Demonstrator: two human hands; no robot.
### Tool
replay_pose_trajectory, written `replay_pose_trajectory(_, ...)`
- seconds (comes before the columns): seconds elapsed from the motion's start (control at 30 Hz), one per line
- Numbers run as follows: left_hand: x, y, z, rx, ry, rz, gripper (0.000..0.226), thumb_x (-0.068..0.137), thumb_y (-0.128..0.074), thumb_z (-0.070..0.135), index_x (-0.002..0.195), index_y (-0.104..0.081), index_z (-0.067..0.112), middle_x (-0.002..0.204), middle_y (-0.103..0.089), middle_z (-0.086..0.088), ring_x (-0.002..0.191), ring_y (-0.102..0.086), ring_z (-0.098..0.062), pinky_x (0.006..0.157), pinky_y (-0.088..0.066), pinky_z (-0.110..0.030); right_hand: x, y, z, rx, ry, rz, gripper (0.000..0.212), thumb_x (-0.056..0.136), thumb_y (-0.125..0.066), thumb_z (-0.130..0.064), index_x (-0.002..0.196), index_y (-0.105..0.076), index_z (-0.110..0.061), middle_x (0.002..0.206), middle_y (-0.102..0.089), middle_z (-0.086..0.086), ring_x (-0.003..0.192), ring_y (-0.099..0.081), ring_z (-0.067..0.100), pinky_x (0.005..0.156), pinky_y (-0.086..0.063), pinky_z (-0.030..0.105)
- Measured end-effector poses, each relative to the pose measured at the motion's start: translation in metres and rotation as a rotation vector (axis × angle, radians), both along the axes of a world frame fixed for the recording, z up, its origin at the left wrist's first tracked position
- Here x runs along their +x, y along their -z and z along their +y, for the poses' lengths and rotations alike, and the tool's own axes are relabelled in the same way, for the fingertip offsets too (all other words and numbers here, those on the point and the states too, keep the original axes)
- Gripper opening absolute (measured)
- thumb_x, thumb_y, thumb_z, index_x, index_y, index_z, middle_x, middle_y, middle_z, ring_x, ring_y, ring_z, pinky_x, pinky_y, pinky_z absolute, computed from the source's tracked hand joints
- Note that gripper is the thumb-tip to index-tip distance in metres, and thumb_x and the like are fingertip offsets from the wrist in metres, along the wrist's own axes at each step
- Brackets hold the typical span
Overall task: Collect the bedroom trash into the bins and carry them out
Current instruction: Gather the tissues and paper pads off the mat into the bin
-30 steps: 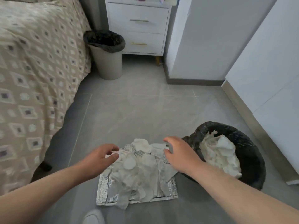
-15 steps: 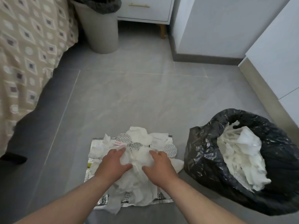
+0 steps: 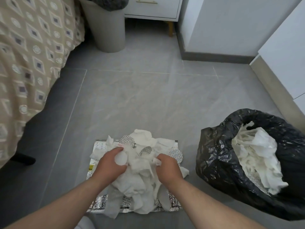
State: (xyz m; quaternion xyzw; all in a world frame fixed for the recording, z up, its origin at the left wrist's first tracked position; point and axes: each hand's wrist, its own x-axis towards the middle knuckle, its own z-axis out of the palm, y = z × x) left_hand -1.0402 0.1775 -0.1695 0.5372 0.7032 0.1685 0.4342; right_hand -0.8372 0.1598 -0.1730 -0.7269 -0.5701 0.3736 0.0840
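Both hands have dropped onto the paper pile since 1 s ago, when they hovered spread above it; vs 0.5 s ago the fingers are curled tighter into it.

Left hand [image 3: 109, 164]: fingers bent round a bunch of tissue at the pile's left side, with a round white pad right at the fingertips. Grip narrow, holding paper.
Right hand [image 3: 168, 167]: fingers curled, pinching a crumpled wad at the pile's right side. Also narrow, holding paper.

The tissue pile [image 3: 140, 179] sits between and under the two hands. Most of it bulges up in the gap between them, and loose ends trail toward the person. It lies on a silver foil sheet [image 3: 99, 147] that is flat on the grey floor [image 3: 148, 96].

Count:
- 2 hands, both on the pile.
- 1 pile, 1 foil sheet.
- 2 bins. The black-bagged bin [image 3: 214, 154] is near the right hand, apart from the sheet, tipped toward the camera with white paper [image 3: 257, 156] inside. The grey bin [image 3: 107, 30] is upright with a dark liner, well apart at the top, between the bed cover [image 3: 24, 55] and a white nightstand [image 3: 153, 9].
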Motion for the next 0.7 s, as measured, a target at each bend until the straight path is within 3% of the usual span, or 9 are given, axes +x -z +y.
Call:
replay_pose_trajectory(0.1,-0.009,-0.003,0.003,0.005,-0.078,-0.032,0.063,0.067,-0.073,0.002,0.127,-0.056,0.017,0.125,-0.059,-0.004,0.104,-0.05,-0.012,0.087,-0.036,-0.024,0.004,-0.005,-0.001,0.02,0.04,0.044,0.027,0.082,-0.048,-0.002,0.101,-0.065,-0.011,0.098,-0.067,0.005,0.094,-0.06,0.024,0.071,-0.042,0.027)
replay_pose_trajectory(0.17,-0.015,-0.004,0.005,0.001,-0.144,-0.053,0.063,0.067,-0.074,0.002,0.126,-0.057,0.018,0.121,-0.058,-0.004,0.101,-0.051,-0.015,0.084,-0.037,-0.025,0.007,-0.006,-0.002,0.0,-0.033,-0.031,0.035,0.084,-0.049,-0.008,0.117,-0.059,-0.016,0.114,-0.061,0.008,0.108,-0.056,0.026,0.082,-0.046,0.031)
replay_pose_trajectory(0.27,-0.019,-0.003,0.006,-0.006,-0.167,-0.058,0.064,0.066,-0.074,0.003,0.126,-0.058,0.019,0.118,-0.058,-0.002,0.1,-0.052,-0.015,0.083,-0.038,-0.026,0.004,-0.005,-0.008,-0.112,-0.222,-0.226,0.069,0.085,-0.057,-0.03,0.147,-0.026,-0.026,0.152,-0.019,0.015,0.136,-0.026,0.037,0.104,-0.038,0.044)
replay_pose_trajectory(0.33,-0.018,-0.003,0.005,-0.019,-0.162,-0.061,0.064,0.067,-0.074,0.003,0.126,-0.057,0.02,0.114,-0.055,0.002,0.101,-0.051,-0.014,0.083,-0.038,-0.025,0.0,0.0,-0.011,-0.173,-0.268,-0.257,0.088,0.084,-0.058,-0.04,0.152,-0.003,-0.035,0.16,0.01,0.011,0.143,-0.013,0.038,0.108,-0.035,0.048)
replay_pose_trajectory(0.37,-0.017,-0.003,0.004,-0.023,-0.164,-0.067,0.064,0.067,-0.074,0.003,0.126,-0.057,0.02,0.112,-0.054,0.004,0.101,-0.05,-0.014,0.083,-0.037,-0.024,-0.001,0.004,-0.011,-0.181,-0.291,-0.269,0.089,0.085,-0.057,-0.04,0.152,0.001,-0.036,0.161,0.013,0.01,0.143,-0.012,0.038,0.108,-0.035,0.048)
replay_pose_trajectory(0.47,-0.016,-0.003,0.004,-0.024,-0.168,-0.089,0.063,0.068,-0.074,0.002,0.126,-0.056,0.018,0.112,-0.053,0.003,0.105,-0.051,-0.015,0.084,-0.037,-0.024,-0.005,0.01,-0.009,-0.141,-0.315,-0.28,0.068,0.093,-0.048,-0.027,0.151,-0.013,-0.031,0.157,-0.013,0.013,0.137,-0.024,0.038,0.104,-0.037,0.046)
replay_pose_trajectory(0.57,-0.018,-0.005,0.003,-0.032,-0.172,-0.093,0.062,0.068,-0.074,0.002,0.126,-0.057,0.019,0.113,-0.054,0.004,0.103,-0.052,-0.015,0.083,-0.038,-0.024,-0.004,0.012,-0.006,-0.053,-0.225,-0.215,0.05,0.088,-0.046,-0.009,0.135,-0.043,-0.023,0.129,-0.046,0.01,0.117,-0.046,0.033,0.091,-0.045,0.039)
replay_pose_trajectory(0.7,-0.024,-0.015,0.007,-0.024,-0.186,-0.135,0.062,0.067,-0.076,0.001,0.123,-0.058,0.02,0.113,-0.058,-0.002,0.097,-0.056,-0.018,0.076,-0.042,-0.025,0.0,0.002,-0.001,0.008,-0.127,-0.092,0.034,0.079,-0.049,-0.004,0.109,-0.062,-0.013,0.11,-0.057,0.013,0.106,-0.056,0.033,0.082,-0.044,0.033)
